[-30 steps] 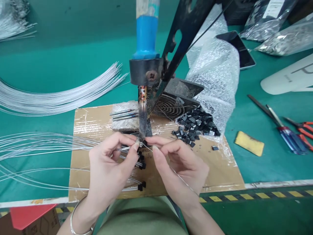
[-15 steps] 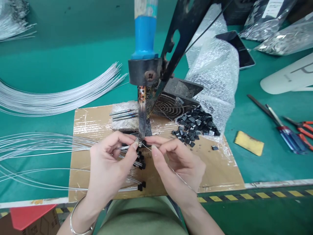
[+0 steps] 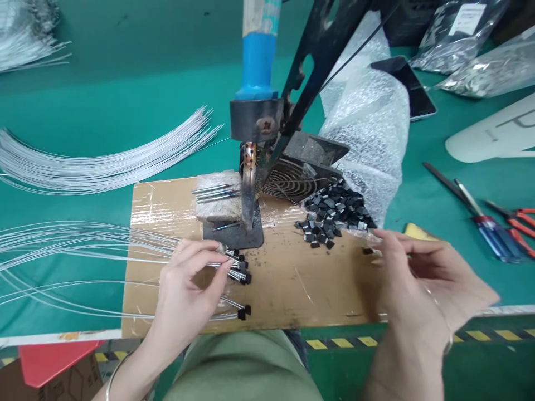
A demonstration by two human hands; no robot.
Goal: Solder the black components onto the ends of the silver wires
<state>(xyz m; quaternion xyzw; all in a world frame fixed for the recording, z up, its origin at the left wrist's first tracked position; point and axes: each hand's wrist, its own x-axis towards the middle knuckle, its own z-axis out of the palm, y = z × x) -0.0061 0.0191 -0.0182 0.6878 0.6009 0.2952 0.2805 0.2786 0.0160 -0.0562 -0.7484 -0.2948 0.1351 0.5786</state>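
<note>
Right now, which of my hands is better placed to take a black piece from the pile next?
Probably your right hand: it is close to the pile of black pieces, while your left hand is at the wires, farther off.

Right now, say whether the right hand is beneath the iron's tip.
No: the right hand is well right of the iron, partly covering the sponge.

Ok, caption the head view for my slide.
Clamped soldering iron over cardboard, left hand at black-tipped wires, right hand near small black pieces.
</note>
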